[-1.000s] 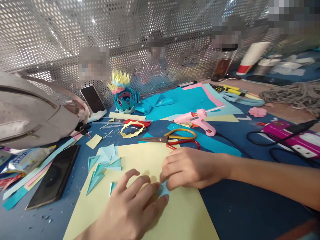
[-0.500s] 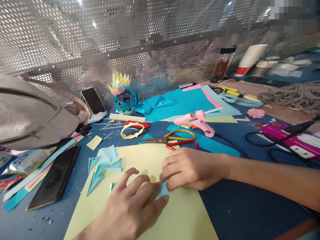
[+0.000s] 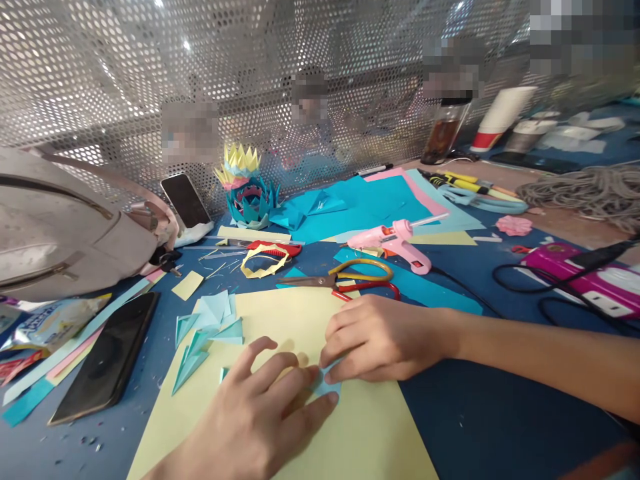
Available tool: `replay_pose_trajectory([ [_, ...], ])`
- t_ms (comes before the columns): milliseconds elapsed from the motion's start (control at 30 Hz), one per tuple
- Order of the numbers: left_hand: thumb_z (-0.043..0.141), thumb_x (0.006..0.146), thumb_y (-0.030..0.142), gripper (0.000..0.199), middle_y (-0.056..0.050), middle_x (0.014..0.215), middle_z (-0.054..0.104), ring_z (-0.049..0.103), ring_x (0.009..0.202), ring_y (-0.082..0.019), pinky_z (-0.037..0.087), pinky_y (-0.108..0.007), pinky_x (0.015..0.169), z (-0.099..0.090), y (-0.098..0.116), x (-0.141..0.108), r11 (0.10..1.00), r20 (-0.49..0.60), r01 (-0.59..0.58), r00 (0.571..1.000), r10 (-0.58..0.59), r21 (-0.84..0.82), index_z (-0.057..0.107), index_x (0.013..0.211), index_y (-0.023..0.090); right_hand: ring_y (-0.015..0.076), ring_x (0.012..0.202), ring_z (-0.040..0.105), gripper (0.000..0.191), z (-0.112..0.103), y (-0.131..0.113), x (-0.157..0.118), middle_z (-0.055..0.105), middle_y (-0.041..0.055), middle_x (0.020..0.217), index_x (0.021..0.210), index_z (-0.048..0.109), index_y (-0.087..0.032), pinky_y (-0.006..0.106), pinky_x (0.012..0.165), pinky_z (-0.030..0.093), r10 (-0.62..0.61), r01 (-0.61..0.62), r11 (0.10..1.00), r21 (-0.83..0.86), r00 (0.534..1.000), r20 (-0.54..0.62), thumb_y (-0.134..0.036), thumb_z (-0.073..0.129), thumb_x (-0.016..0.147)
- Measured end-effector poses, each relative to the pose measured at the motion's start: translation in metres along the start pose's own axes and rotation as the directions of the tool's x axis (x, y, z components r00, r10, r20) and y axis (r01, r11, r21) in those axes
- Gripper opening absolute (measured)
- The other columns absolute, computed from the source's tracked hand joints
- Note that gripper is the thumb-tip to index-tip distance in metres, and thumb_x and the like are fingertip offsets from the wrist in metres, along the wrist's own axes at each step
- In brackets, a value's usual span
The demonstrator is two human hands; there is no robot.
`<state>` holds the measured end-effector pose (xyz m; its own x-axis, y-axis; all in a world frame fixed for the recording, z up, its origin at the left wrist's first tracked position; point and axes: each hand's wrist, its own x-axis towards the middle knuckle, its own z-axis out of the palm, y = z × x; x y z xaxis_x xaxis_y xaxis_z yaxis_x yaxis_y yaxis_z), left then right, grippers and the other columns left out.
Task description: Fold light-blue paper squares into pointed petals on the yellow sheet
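Note:
A small light blue paper piece (image 3: 329, 383) lies on the large pale yellow sheet (image 3: 370, 433), between both hands. My left hand (image 3: 270, 407) presses its thumb and fingertips on the piece's left and lower edges. From the right, my right hand (image 3: 373, 340) has its bent fingers on the piece's upper edge. Several folded light blue triangles (image 3: 207, 333) lie at the sheet's upper left. Just beyond my right hand are scissors (image 3: 350, 275) with yellow and red handles. A pink glue gun (image 3: 395, 241) lies behind them.
Paper flower shapes (image 3: 250, 200) stand near the perforated metal screen (image 3: 125, 80). A black phone (image 3: 110, 360) and a pale bag (image 3: 65, 233) are at left. A purple power strip (image 3: 575, 277) with cables sits at right, grey cord (image 3: 590, 193) behind it.
My right fingertips have shifted slightly on the light blue piece, and more of its surface shows. My left hand stays nearly in place.

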<state>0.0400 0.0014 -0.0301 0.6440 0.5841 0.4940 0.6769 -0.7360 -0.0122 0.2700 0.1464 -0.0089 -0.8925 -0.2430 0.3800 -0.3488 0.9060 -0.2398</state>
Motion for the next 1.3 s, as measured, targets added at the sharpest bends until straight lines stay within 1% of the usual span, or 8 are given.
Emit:
replay_pose_trajectory([
  [167,0.068,0.096,0.019,0.026,0.003,0.110,0.074,0.064,0.098,-0.016,0.031,-0.043,0.108,-0.0027,0.0001,0.0021,1.000,-0.009,-0.018,1.000,0.018,0.015,0.070,0.120,0.027,0.0191,0.096,0.064,0.031,0.0002,0.0004,-0.0004,0.074,0.0110,0.105,0.110,0.072,-0.016,0.031,0.082,0.049,0.006,-0.006,1.000,-0.006,1.000,0.004,-0.022,0.041,0.105],
  [400,0.066,0.097,0.019,0.024,0.003,0.109,0.075,0.063,0.096,-0.016,0.030,-0.042,0.110,-0.0039,-0.0002,0.0034,1.000,-0.007,-0.021,1.000,0.021,0.013,0.070,0.119,0.028,0.0189,0.097,0.065,0.027,0.0010,0.0003,-0.0010,0.074,0.0103,0.106,0.112,0.071,-0.016,0.031,0.084,0.049,0.005,-0.005,1.000,-0.006,1.000,0.003,-0.020,0.045,0.104],
  [567,0.064,0.098,0.019,0.026,0.002,0.112,0.074,0.063,0.098,-0.017,0.028,-0.043,0.110,-0.0035,-0.0014,0.0032,1.000,0.011,-0.027,1.000,0.026,0.013,0.069,0.122,0.028,0.0183,0.097,0.064,0.031,0.0008,0.0003,-0.0011,0.075,0.0101,0.108,0.112,0.072,-0.017,0.030,0.085,0.049,0.017,-0.017,1.000,-0.001,1.000,0.011,-0.022,0.041,0.106],
  [767,0.065,0.097,0.021,0.027,0.002,0.113,0.074,0.063,0.098,-0.017,0.029,-0.044,0.109,-0.0040,-0.0017,0.0025,0.999,0.016,-0.039,0.999,0.039,0.016,0.069,0.123,0.028,0.0191,0.097,0.064,0.030,0.0003,0.0008,-0.0009,0.074,0.0104,0.107,0.112,0.072,-0.015,0.031,0.084,0.049,-0.007,0.007,1.000,0.000,1.000,0.002,-0.021,0.044,0.105],
  [933,0.059,0.100,0.020,0.023,0.001,0.111,0.074,0.063,0.097,-0.017,0.030,-0.043,0.109,-0.0059,0.0003,0.0056,0.998,0.010,-0.054,0.999,0.053,0.034,0.071,0.119,0.027,0.0190,0.097,0.064,0.035,0.0005,-0.0005,-0.0008,0.075,0.0091,0.108,0.111,0.073,-0.016,0.030,0.085,0.049,0.017,-0.017,1.000,-0.003,1.000,0.008,-0.022,0.039,0.106],
  [1033,0.055,0.102,0.019,0.023,0.001,0.107,0.075,0.064,0.094,-0.017,0.030,-0.042,0.108,-0.0072,0.0011,0.0068,0.997,-0.006,-0.062,0.998,0.062,0.046,0.073,0.115,0.026,0.0188,0.097,0.065,0.032,0.0005,-0.0009,-0.0009,0.075,0.0102,0.108,0.111,0.072,-0.016,0.031,0.085,0.050,0.015,-0.015,1.000,-0.004,1.000,0.007,-0.021,0.041,0.105],
  [1200,0.050,0.105,0.019,0.026,0.001,0.107,0.076,0.065,0.094,-0.017,0.032,-0.043,0.105,-0.0088,0.0011,0.0076,0.997,0.013,-0.065,0.998,0.064,0.050,0.073,0.115,0.026,0.0191,0.099,0.064,0.027,-0.0004,-0.0015,-0.0006,0.075,0.0093,0.109,0.110,0.072,-0.017,0.031,0.086,0.049,0.018,-0.018,1.000,0.005,1.000,0.022,-0.019,0.046,0.103],
  [1300,0.048,0.106,0.020,0.027,0.001,0.107,0.076,0.065,0.094,-0.017,0.032,-0.043,0.104,-0.0099,0.0010,0.0083,0.996,0.006,-0.072,0.997,0.072,0.051,0.073,0.114,0.026,0.0198,0.098,0.064,0.023,-0.0001,-0.0017,-0.0005,0.075,0.0094,0.107,0.108,0.072,-0.015,0.032,0.086,0.049,0.032,-0.032,0.998,0.060,0.999,0.002,-0.018,0.051,0.101],
])
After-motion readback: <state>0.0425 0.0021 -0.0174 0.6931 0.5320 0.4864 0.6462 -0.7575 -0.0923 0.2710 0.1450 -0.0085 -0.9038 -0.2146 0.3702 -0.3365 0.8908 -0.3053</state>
